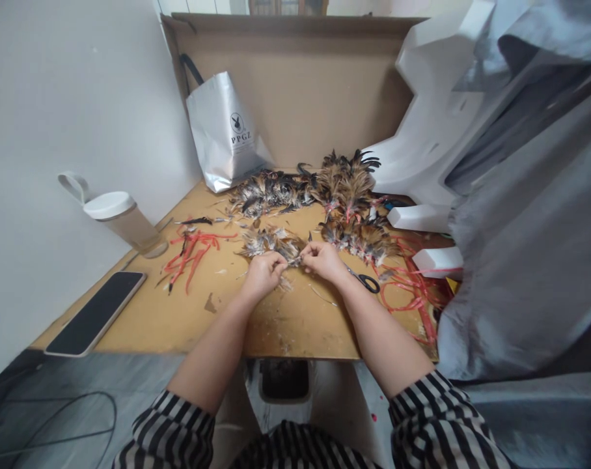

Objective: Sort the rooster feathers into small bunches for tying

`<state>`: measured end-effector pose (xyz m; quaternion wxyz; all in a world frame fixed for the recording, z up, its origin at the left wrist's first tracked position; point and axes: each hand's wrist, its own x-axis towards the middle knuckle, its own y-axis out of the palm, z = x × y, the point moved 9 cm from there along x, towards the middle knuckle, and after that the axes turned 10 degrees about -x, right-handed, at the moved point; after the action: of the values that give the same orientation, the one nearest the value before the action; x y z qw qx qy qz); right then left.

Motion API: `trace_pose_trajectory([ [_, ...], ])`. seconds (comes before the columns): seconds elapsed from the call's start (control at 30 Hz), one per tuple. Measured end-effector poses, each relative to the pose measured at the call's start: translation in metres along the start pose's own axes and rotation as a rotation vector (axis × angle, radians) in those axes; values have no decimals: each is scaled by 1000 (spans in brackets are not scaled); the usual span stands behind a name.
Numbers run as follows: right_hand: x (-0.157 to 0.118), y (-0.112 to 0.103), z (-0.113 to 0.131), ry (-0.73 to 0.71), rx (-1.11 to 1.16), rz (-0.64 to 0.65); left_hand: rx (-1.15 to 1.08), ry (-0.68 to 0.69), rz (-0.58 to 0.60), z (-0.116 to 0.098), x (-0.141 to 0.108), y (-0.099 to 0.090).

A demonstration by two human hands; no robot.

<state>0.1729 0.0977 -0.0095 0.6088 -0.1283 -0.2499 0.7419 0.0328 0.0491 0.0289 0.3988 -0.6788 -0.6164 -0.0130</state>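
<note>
My left hand [265,273] and my right hand [323,260] are close together over the middle of the yellowish table [256,326]. Each has its fingers pinched on the near edge of a small bunch of brown and grey feathers [271,241]. Behind it lies a longer row of dark feathers [276,192], with a taller brown feather bundle [344,179] to its right. Another feather bunch [364,240] lies just beyond my right hand. Black-handled scissors [368,283] rest beside my right wrist, their blades partly hidden.
Red strips [192,254] lie at left and tangled red ribbon [412,296] at right. A phone [97,312], a lidded cup [124,218] and a silver bag [224,133] stand or lie leftward. White foam pieces [432,117] and grey cloth [530,247] border the right; a bin [284,384] sits below.
</note>
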Motion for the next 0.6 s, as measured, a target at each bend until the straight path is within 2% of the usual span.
trace_pose_trajectory([
  [0.13,-1,-3,3,13,55,-36,-160,-113,-26,10,-1,1],
  [0.23,1,-4,4,12,128,-65,-435,-310,-63,25,-3,7],
  [0.33,1,-9,13,-84,155,-133,-683,-489,-74,33,-7,18],
  [0.47,-7,-14,28,-225,35,-237,-895,-556,-86,35,-8,24],
  [0.6,-17,-12,43,-299,-66,-282,-1019,-569,-116,38,-8,26],
])
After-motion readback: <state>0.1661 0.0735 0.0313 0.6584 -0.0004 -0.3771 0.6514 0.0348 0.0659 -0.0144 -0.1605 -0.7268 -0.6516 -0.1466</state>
